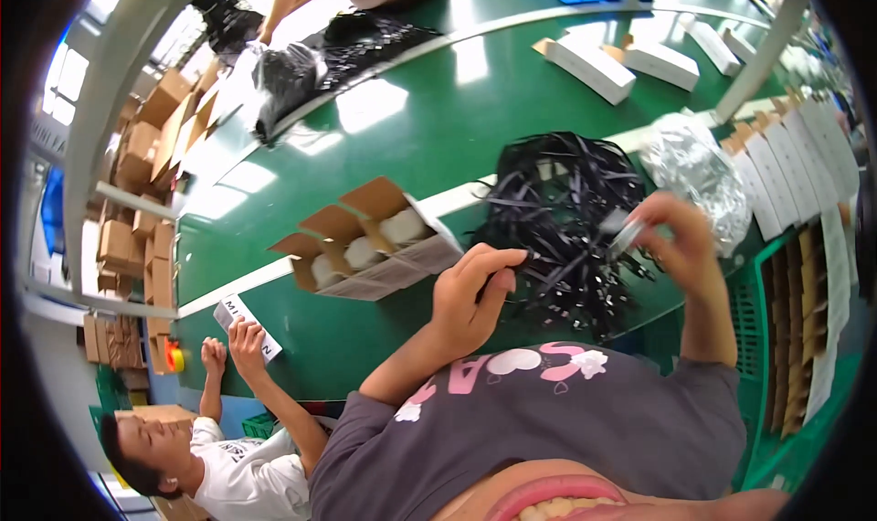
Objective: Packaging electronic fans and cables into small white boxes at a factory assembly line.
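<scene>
A tangled pile of thin black cords [562, 201] lies on the green belt [411, 146] in front of me. My left hand [470, 292] is at the pile's left edge, its fingers curled and pinched on a black cord. My right hand [681, 242] is raised over the pile's right side and holds a small grey piece [624, 235] between thumb and fingers, with black cords hanging under it. An open brown cardboard box [365, 242] with white items inside lies just left of the pile.
A crumpled clear plastic bag [699, 174] lies right of the pile, beside a row of flat white boxes [795, 160]. More white boxes [594, 69] and black bags [292, 73] lie farther up the belt. Another person [228, 448] at lower left touches a white card [247, 324]. A green crate [776, 347] stands on the right.
</scene>
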The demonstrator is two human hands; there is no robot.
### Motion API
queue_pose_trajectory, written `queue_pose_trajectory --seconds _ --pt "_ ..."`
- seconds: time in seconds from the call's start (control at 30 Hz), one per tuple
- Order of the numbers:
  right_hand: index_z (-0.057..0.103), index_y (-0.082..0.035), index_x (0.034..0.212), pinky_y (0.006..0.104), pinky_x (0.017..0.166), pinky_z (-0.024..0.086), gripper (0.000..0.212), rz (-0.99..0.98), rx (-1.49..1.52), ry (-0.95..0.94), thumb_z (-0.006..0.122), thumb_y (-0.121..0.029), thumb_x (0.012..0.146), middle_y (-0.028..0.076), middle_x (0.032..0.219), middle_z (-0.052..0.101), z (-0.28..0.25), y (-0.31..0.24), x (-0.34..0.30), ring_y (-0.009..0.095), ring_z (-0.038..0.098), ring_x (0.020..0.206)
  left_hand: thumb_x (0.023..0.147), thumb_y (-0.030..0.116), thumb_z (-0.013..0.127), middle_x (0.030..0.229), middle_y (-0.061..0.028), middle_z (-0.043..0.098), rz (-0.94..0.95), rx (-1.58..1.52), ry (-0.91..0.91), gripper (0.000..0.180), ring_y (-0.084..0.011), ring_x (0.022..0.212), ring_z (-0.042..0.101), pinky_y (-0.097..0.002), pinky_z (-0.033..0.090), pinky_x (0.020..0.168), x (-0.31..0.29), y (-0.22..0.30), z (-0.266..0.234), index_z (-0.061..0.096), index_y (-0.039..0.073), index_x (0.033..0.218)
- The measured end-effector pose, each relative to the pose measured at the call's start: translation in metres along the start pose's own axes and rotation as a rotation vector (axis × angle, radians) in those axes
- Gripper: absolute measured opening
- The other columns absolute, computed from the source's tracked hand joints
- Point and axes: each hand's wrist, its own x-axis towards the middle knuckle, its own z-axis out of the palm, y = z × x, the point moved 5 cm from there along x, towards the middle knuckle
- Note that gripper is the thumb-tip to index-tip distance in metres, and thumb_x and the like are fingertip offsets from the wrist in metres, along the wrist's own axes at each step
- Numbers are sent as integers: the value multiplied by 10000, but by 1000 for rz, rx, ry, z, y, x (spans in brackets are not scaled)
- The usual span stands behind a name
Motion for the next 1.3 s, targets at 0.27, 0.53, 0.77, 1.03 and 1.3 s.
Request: queue_pose_trajectory --seconds 0.27,0.53,0.77,1.03,1.3 --pt "564 -13 1159 204 560 463 424 151 648 -428 676 77 760 71 840 634 150 -6 30 128 580 653 960 32 545 1087 -66 555 -226 -495 337 150 -126 764 552 -238 472 717 -42 -20 -40 576 23 1107" --pt "533 8 1067 202 460 432 270 189 761 -389 636 27 818 79 784 552 172 12 36 139 526 556 907 38 596 1154 -75 581 -16 -395 237 42 -159 746 539 -277 435 696 -41 -12 -51 573 69 922" --pt "572 3 918 213 452 410 138 -169 217 -241 638 10 796 109 719 544 162 -7 49 152 500 531 936 183 572 807 -46 629 -194 136 229 122 -240 639 582 -331 455 584 -61 -16 -56 544 64 931" --pt "564 -36 740 268 519 405 107 132 715 -211 661 10 742 81 673 552 164 -19 27 173 472 542 936 251 570 802 -80 631 200 503 157 185 -318 591 581 -384 456 543 -72 -2 -24 523 75 901" --pt "531 -51 839 249 577 387 139 -6 361 -276 627 -12 746 88 778 560 172 -12 15 170 479 602 934 257 574 718 -90 589 211 350 244 207 -306 559 556 -369 441 510 -71 20 -31 508 80 849"
